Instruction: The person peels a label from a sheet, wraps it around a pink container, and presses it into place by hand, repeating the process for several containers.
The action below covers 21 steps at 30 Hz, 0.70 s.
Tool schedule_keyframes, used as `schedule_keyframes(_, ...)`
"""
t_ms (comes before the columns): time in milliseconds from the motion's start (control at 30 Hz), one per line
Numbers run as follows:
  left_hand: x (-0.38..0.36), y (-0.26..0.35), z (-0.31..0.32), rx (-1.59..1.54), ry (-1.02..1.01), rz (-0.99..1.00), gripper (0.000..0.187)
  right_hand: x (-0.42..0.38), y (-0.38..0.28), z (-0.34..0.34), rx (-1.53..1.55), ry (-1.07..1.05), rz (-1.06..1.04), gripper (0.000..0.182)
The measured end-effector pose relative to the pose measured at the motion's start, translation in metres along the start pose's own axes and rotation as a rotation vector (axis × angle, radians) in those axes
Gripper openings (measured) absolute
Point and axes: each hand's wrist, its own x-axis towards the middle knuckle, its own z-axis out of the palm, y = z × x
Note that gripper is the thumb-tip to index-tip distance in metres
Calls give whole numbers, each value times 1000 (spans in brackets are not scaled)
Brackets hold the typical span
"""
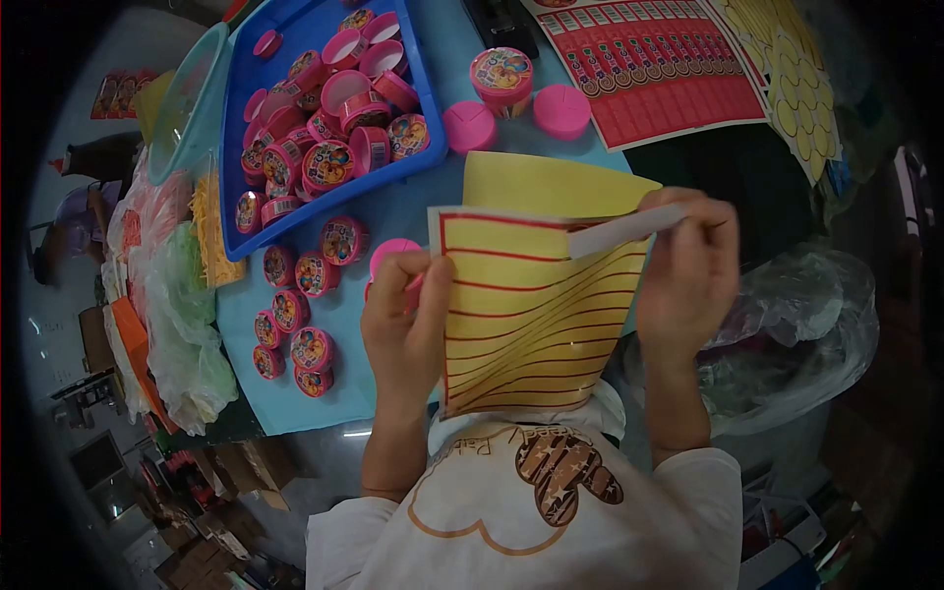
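Note:
A yellow sticker sheet with red lines across it is held up in front of my chest, its surface bowed. My left hand pinches its left edge, thumb on the front. In my right hand a pale strip label is gripped by one end; the strip slants across the sheet's upper right corner. A plain yellow piece rises behind the sheet's top edge. Beyond the sheet stand a round pink tub with a printed lid and pink discs beside it. Another pink piece is partly behind my left hand.
A blue tray holds many pink printed tubs. Several more tubs stand on the light-blue table at left. Red printed label sheets lie at the upper right. Clear plastic bags are at the right, others at the left.

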Motion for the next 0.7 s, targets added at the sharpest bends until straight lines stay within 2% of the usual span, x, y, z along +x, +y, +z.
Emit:
schedule_keyframes(67,24,-25,-5,636,20,226,7,26,-11,-23,37,252,4,20)
schedule_keyframes(100,33,-38,-8,630,21,230,7,37,-20,-38,34,250,-3,20)
schedule_keyframes(167,47,-64,-12,1003,-24,319,9,56,-40,-74,329,534,106,24)
schedule_keyframes(200,51,-75,-11,999,-27,324,9,61,-50,-94,327,536,99,24)
schedule_keyframes(267,56,-88,-8,1370,-53,280,16,65,-70,-135,317,607,-96,27)
schedule_keyframes(300,56,-86,-3,1369,-53,284,16,62,-81,-158,317,608,-100,27)
schedule_keyframes(367,55,-80,11,1408,227,460,29,52,-99,-194,285,251,-349,28)
schedule_keyframes(400,53,-70,20,1406,224,468,29,48,-99,-181,285,256,-355,28)
schedule_keyframes(467,48,-38,43,836,-131,728,38,33,-91,-118,-257,229,-538,16)
schedule_keyframes(533,31,-8,64,-11,-680,176,44,14,-65,-74,-714,47,-621,19)
schedule_keyframes(600,21,7,81,-347,-825,124,40,11,-63,-50,-942,-373,-593,31)
schedule_keyframes(633,18,9,89,-451,-809,122,30,10,-60,-45,-940,-366,-600,31)
schedule_keyframes(700,20,13,88,-395,-791,99,25,8,-52,-41,-768,-409,-496,26)
